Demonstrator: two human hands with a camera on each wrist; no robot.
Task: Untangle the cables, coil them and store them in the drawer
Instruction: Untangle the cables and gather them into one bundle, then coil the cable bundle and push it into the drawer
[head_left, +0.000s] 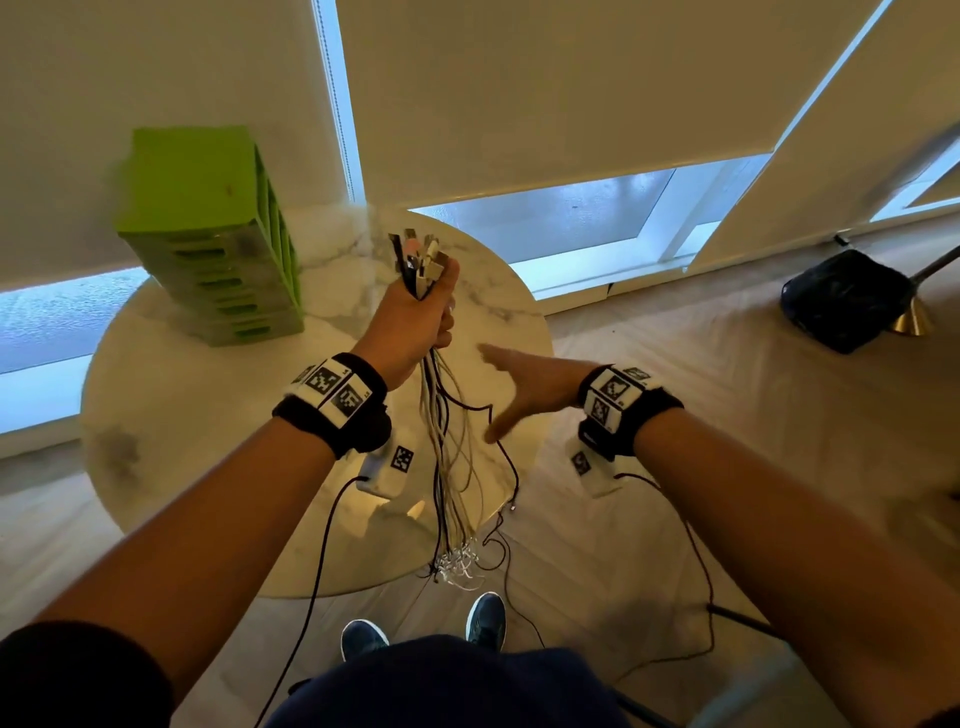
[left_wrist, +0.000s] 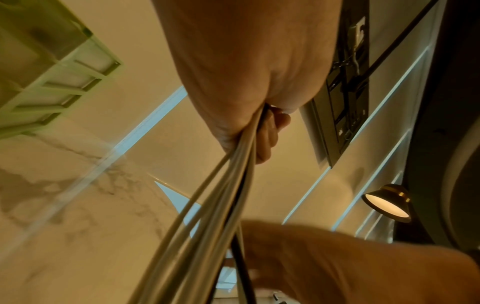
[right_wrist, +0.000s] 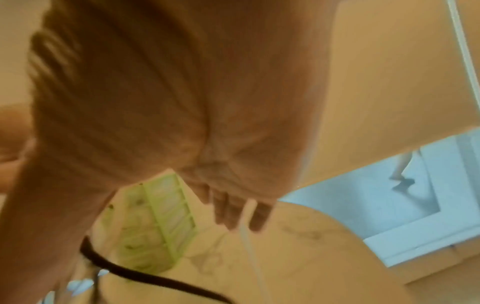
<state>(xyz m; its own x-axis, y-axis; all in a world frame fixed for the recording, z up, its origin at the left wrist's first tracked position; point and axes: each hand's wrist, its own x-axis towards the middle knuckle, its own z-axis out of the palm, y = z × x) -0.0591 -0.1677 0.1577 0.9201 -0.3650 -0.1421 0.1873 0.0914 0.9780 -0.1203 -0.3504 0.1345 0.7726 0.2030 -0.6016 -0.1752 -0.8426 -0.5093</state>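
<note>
My left hand (head_left: 421, 317) is raised above the round marble table (head_left: 171, 436) and grips a bundle of white and black cables (head_left: 447, 447) near their plug ends (head_left: 423, 260), which stick up out of the fist. The cables hang straight down to the floor by my shoes. From the left wrist view the cables (left_wrist: 207, 216) run out of the closed fist (left_wrist: 249, 115). My right hand (head_left: 519, 389) is open, fingers straight, just right of the hanging bundle, with one black cable (head_left: 483, 408) looping beside its fingers. The green drawer unit (head_left: 213, 234) stands on the table's far left.
Roller blinds and low windows lie behind the table. A dark bag (head_left: 847, 296) and a brass lamp base (head_left: 911, 319) sit on the wooden floor at the right. Black wrist-camera leads (head_left: 696, 561) trail down to the floor near my shoes (head_left: 485, 618).
</note>
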